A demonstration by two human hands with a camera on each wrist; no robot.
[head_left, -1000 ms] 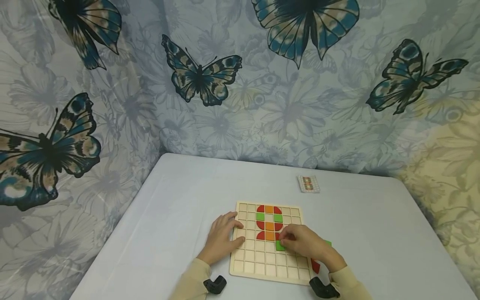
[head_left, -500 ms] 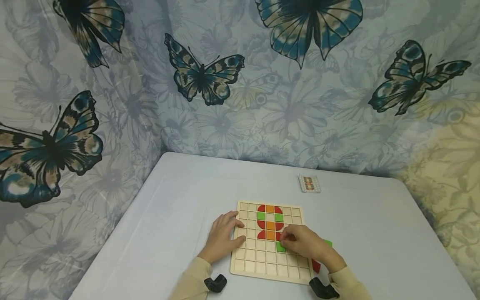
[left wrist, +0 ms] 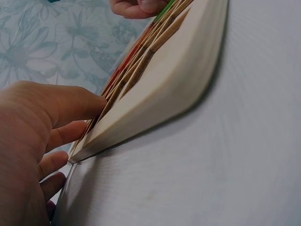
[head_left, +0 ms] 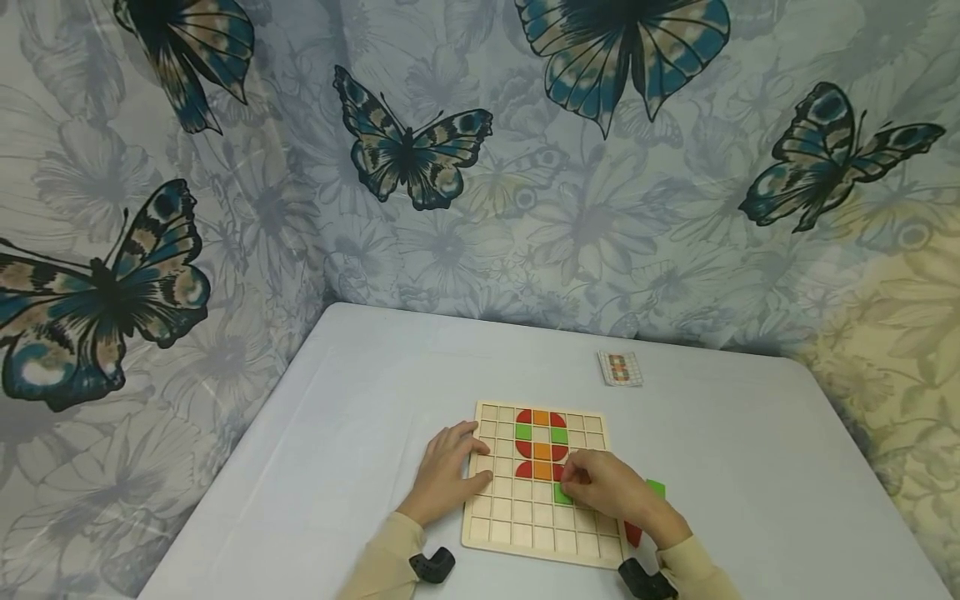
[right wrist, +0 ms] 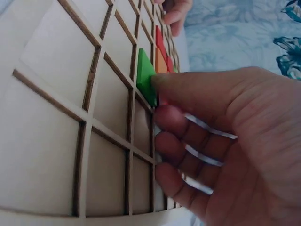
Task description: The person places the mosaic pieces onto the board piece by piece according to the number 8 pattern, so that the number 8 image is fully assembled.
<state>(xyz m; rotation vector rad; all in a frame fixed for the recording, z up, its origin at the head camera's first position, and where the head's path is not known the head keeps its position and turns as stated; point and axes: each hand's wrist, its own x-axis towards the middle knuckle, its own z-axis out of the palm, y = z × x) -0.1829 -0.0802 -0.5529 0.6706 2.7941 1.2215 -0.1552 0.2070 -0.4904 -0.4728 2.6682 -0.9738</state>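
Note:
A pale wooden grid board [head_left: 517,533] lies on the table, with red, orange and green tiles set in its upper middle cells. My right hand [head_left: 611,485] pinches a green square tile [head_left: 562,495] just below the lowest red and orange row. In the right wrist view the thumb is against this green tile [right wrist: 145,77], which sits slightly tilted over a cell; the far fingertips are partly hidden. My left hand [head_left: 446,475] rests at the board's left edge with fingers spread, thumb and fingertips touching the rim, as the left wrist view also shows.
Beside the board's right edge, partly under my right wrist, lie a loose green tile [head_left: 657,488] and a red tile [head_left: 633,533]. A small patterned card [head_left: 621,368] lies farther back on the white table [head_left: 390,367]. Butterfly-printed fabric hangs behind and at the left.
The head view has shifted slightly. Both hands keep their places on the board, and the green tile stays in the right hand's pinch.

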